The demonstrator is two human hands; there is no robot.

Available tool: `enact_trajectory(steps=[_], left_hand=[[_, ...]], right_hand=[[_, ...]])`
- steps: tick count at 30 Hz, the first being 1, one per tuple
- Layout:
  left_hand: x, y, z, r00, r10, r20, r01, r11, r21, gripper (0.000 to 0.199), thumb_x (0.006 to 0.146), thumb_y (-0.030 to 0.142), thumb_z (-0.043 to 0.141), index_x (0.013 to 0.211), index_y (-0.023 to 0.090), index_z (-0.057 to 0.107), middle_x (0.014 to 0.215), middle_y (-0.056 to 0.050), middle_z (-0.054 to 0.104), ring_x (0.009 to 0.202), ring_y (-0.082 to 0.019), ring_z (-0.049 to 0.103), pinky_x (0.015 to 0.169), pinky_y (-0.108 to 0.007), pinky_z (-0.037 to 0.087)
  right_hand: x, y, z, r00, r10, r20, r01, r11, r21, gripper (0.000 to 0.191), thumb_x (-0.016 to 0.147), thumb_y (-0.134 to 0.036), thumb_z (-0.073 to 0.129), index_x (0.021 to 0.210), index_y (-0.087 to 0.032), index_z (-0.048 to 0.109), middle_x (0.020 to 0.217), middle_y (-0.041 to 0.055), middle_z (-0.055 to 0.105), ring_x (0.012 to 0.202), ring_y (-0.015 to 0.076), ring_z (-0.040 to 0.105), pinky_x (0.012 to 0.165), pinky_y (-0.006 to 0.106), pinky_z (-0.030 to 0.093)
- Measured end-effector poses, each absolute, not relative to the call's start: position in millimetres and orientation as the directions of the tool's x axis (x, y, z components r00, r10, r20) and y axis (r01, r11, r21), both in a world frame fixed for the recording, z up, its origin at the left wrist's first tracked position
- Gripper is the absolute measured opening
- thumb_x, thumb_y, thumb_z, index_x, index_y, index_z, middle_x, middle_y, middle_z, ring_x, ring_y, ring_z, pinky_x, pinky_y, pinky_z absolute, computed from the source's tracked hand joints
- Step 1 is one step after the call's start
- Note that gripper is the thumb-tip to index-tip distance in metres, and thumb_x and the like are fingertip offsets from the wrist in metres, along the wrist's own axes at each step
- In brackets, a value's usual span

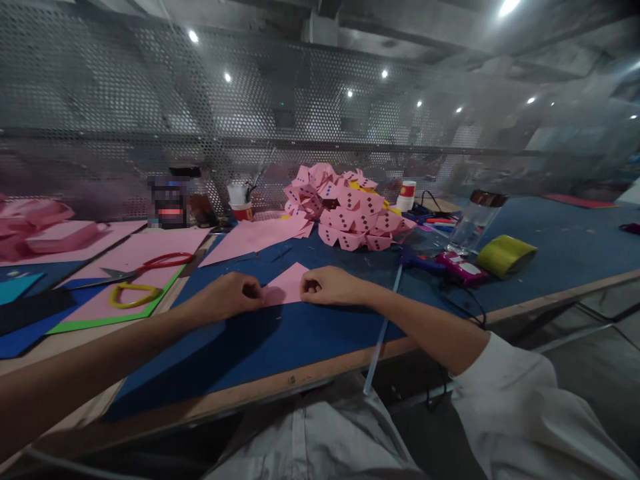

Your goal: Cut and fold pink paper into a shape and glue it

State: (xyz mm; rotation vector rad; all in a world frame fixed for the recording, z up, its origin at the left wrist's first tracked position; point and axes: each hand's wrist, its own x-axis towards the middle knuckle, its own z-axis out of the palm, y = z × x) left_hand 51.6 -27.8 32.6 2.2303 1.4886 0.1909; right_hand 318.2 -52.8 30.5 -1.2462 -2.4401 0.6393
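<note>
With my left hand (233,294) and right hand (334,285), fingers curled nearly closed, I'm pinching a plain pink paper (284,287); it's lying on the blue surface (325,337), peaking at its far corner.

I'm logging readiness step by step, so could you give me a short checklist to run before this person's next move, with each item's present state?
1. Left hand at the left corner of the small pink paper: ok.
2. Right hand at the paper's right side: ok.
3. Paper over the blue mat: ok.
4. Fold crease crisp and edges matched: cannot tell; the fingers cover parts and the detail is small.
5. Red-handled scissors away from both hands: ok, off to the left.
6. Long pale strip within the table edge: not ok, it extends past the front.
</note>
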Motion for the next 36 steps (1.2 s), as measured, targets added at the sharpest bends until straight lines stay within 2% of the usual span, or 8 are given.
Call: enact_trajectory(steps=[13,20,29,36], left_hand=[[41.7,-28.4,31.0,0.403,0.907,-0.121,0.845,-0.318,0.430,0.028,0.072,0.046,0.064,0.079,0.021,0.076,0.071,-0.002,0.074,0.069,-0.022,0.066,0.059,-0.028,0.041],[35.0,-29.5,33.4,0.380,0.915,-0.138,0.858,-0.292,0.423,0.025,0.071,0.041,0.064,0.079,0.020,0.075,0.078,-0.002,0.076,0.074,-0.023,0.068,0.062,-0.027,0.044],[21.1,-26.3,29.9,0.359,0.922,-0.144,0.876,-0.280,0.392,0.026,0.073,0.044,0.065,0.081,0.022,0.076,0.081,-0.002,0.077,0.076,-0.023,0.069,0.064,-0.027,0.046],[19.3,-29.4,28.6,0.354,0.931,-0.095,0.876,-0.294,0.382,0.024,0.074,0.040,0.064,0.081,0.020,0.077,0.077,0.000,0.077,0.073,-0.021,0.068,0.063,-0.026,0.043]], right_hand=[[318.9,-51.3,29.6,-0.578,0.812,0.080,0.664,0.525,-0.532,0.015,0.082,-0.022,0.066,0.093,-0.017,0.073,0.086,0.0020,0.071,0.074,0.0130,0.060,0.062,0.022,0.034],[318.7,-53.6,33.4,-0.581,0.811,0.074,0.663,0.524,-0.534,0.014,0.082,-0.021,0.065,0.092,-0.016,0.073,0.087,0.0025,0.071,0.075,0.0128,0.060,0.063,0.022,0.035],[317.7,-54.7,34.8,-0.569,0.821,0.054,0.676,0.503,-0.539,0.014,0.082,-0.021,0.066,0.093,-0.015,0.073,0.085,0.0028,0.071,0.074,0.0131,0.060,0.062,0.022,0.035],[318.2,-54.0,33.4,-0.569,0.820,0.063,0.666,0.505,-0.549,0.013,0.082,-0.020,0.065,0.092,-0.016,0.073,0.086,0.0026,0.071,0.074,0.0132,0.059,0.062,0.022,0.035]])
